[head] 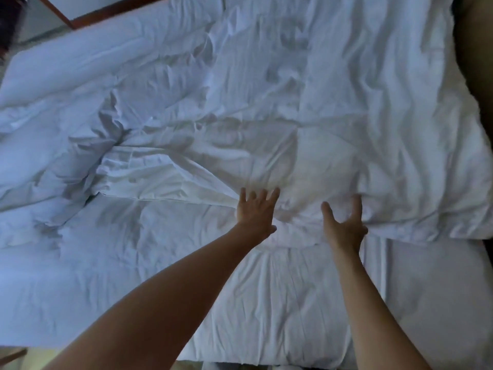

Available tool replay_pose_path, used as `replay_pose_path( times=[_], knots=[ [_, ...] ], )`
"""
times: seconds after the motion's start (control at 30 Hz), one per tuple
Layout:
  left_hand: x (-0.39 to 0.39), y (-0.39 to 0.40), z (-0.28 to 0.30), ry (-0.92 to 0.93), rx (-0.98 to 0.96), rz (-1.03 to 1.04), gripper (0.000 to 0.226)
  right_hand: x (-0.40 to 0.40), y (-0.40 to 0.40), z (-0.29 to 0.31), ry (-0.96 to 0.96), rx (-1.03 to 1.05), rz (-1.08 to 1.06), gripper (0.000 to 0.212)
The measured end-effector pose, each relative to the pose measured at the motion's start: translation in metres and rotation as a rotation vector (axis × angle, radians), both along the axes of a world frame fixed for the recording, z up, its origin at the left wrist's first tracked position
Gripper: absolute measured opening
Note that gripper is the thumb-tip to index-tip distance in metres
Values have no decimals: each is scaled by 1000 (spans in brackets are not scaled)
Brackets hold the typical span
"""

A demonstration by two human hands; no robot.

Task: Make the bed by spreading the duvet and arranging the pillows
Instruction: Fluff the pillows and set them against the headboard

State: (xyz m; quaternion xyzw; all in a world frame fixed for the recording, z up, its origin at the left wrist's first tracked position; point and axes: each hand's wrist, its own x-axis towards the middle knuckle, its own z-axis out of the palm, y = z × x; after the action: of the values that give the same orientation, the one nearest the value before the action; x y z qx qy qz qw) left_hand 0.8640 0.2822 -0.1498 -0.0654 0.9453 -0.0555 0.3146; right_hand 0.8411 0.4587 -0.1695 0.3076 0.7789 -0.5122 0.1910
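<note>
A rumpled white duvet covers most of the bed, its near edge folded back in a diagonal line across the middle. My left hand lies flat on that folded edge with fingers spread. My right hand is just to its right with fingers spread and slightly bent, touching the duvet's edge. Whether it holds any fabric is not clear. Below the fold, more white quilted bedding lies under my forearms. No pillow is plainly visible.
A smooth white mattress sheet shows at the lower right. A dark wooden frame runs along the top left, and a dark surface borders the right. Floor shows at the bottom left.
</note>
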Motion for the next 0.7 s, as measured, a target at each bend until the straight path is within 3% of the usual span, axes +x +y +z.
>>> replay_pose_path(
  times=[0.1,0.2,0.3,0.37,0.47,0.6,0.7],
  knots=[
    [-4,5,-28,58,-41,13,87,-8,-14,-14,231,6,-150,69],
    [-9,13,-44,229,22,85,55,-25,-20,-26,400,-54,-205,76],
    [-12,16,-42,339,113,94,25,-48,-13,-26,407,-203,-354,82],
    [-13,25,-32,322,176,64,15,-62,-2,-19,412,-235,-454,72],
    [-22,66,-6,336,284,50,12,-81,26,7,605,-166,-461,48],
    [-43,146,22,475,480,107,9,-104,90,41,991,11,-366,43],
    [-50,180,17,410,520,90,12,-104,138,33,1014,213,-219,46]
  ],
)
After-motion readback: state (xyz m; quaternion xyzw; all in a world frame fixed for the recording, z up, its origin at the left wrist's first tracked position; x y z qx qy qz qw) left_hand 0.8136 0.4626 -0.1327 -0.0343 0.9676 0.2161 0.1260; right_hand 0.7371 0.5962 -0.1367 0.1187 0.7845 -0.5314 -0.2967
